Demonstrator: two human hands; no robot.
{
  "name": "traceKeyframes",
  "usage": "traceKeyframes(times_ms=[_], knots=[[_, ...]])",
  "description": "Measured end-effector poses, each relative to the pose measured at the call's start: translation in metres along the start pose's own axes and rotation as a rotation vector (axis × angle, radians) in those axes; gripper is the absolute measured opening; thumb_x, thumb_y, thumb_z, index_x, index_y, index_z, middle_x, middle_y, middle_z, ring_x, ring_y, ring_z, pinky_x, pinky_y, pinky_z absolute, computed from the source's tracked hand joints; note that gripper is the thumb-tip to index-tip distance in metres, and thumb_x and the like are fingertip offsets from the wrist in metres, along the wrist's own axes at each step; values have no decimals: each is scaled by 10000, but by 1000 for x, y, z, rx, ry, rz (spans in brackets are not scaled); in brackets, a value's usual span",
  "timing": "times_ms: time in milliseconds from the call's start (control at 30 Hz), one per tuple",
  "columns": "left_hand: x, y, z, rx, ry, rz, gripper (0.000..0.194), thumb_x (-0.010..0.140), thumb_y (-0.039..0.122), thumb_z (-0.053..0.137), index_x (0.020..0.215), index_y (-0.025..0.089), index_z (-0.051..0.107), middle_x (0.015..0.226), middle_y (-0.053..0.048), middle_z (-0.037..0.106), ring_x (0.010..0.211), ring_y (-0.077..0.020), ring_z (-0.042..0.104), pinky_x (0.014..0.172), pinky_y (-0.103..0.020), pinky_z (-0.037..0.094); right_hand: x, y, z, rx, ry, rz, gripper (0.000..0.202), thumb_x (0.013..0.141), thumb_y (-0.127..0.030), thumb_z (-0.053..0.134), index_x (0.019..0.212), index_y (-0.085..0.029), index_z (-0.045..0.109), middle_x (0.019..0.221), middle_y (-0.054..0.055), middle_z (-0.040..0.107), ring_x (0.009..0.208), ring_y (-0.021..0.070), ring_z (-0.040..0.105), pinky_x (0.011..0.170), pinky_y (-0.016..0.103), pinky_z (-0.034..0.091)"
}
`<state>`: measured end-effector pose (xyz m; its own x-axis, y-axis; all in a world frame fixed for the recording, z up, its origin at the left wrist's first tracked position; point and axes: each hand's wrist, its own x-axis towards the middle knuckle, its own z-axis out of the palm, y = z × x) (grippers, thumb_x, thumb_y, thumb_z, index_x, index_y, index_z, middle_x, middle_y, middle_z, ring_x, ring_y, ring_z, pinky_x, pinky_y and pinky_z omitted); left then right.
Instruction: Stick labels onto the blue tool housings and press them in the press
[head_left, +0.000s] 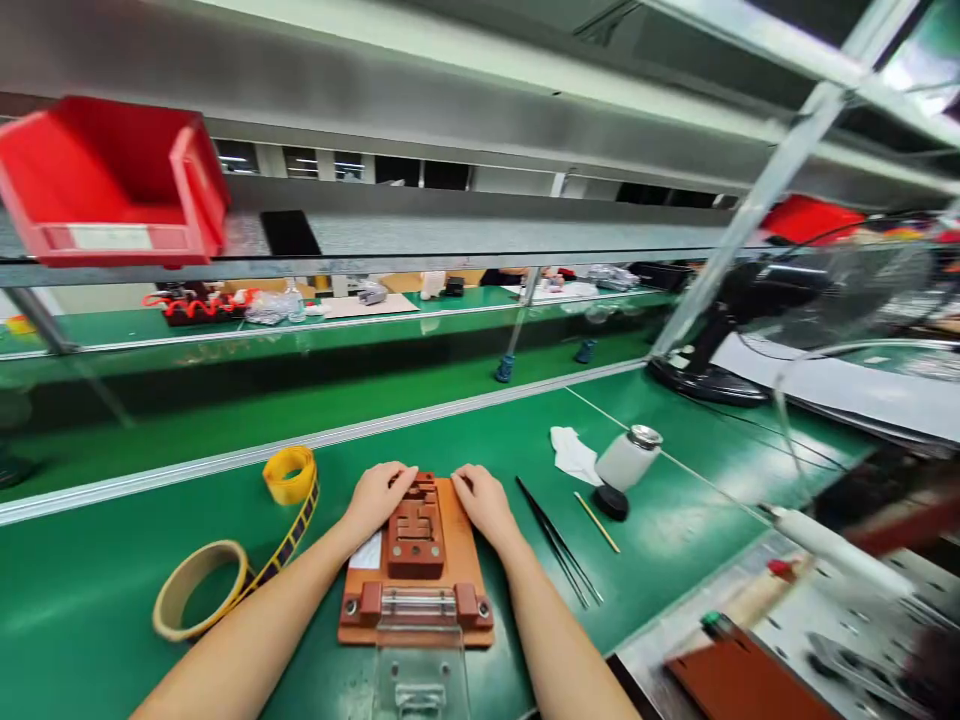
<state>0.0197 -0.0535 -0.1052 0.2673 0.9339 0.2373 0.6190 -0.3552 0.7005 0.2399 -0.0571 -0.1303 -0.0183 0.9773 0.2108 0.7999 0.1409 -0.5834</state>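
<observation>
An orange-brown fixture board (459, 545) lies on the green bench between my forearms. A darker block (416, 560) with carved slots stands on it, and a clear hinged cover (420, 670) lies folded toward me. My left hand (379, 500) rests at the block's upper left, fingers bent together around the edge; whatever is in them is hidden. My right hand (484, 500) is at the board's upper right edge, thumb and fingers curled on the board. Black tweezers (559, 545) and a thin stick (597, 522) lie to the right.
At left are a yellow roll (290, 475) and a tan tape ring (201, 590) joined by a strip. A white bottle (628, 458), black cap (610, 502) and white tissue (574, 455) sit at right. Above is a shelf with a red bin (112, 185); a fan (712, 340) stands behind.
</observation>
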Motion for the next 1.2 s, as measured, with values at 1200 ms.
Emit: traceKeyframes(times_ms=[1200], knots=[[-1, 1, -1, -48, -25, 10, 485, 980, 544, 395, 855, 232, 745, 900, -56, 763, 886, -248, 673, 789, -315, 450, -5, -9, -5, -17, 20, 25, 247, 961, -279, 481, 829, -219, 681, 898, 57, 714, 910, 196, 668, 831, 288, 469]])
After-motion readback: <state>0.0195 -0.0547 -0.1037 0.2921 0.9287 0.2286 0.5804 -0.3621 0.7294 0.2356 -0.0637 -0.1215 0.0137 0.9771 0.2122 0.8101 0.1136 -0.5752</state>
